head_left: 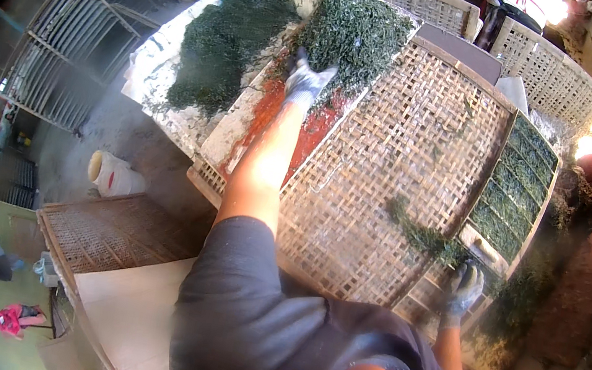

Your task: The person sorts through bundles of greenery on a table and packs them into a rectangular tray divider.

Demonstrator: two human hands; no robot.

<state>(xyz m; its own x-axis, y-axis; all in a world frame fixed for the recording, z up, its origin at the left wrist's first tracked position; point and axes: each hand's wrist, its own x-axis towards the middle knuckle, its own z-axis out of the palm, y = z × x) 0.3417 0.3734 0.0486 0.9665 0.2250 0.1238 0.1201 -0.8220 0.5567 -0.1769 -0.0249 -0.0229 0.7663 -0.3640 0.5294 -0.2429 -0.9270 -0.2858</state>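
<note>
My left hand (307, 84), in a pale glove with dark fingertips, reaches to the near edge of a heap of shredded green leaves (354, 35) on a red-stained board (263, 122). Its thumb and fingers are apart. My right hand (463, 291), also gloved, is over the lower end of a slatted frame (441, 295), fingers spread, with nothing visible in it. Just beyond it lies a pale rounded block (484, 248). Green shreds (423, 236) trail from there onto a woven bamboo tray (395, 146). The frame's upper sections hold flattened green shreds (514, 185).
A darker green heap (232, 47) lies on a white sheet at the left. Metal racks (82, 19) stand beyond it. Below are a white bucket (115, 176) and another woven tray (110, 233). More woven panels (550, 70) lean at the back right, near a bright glow.
</note>
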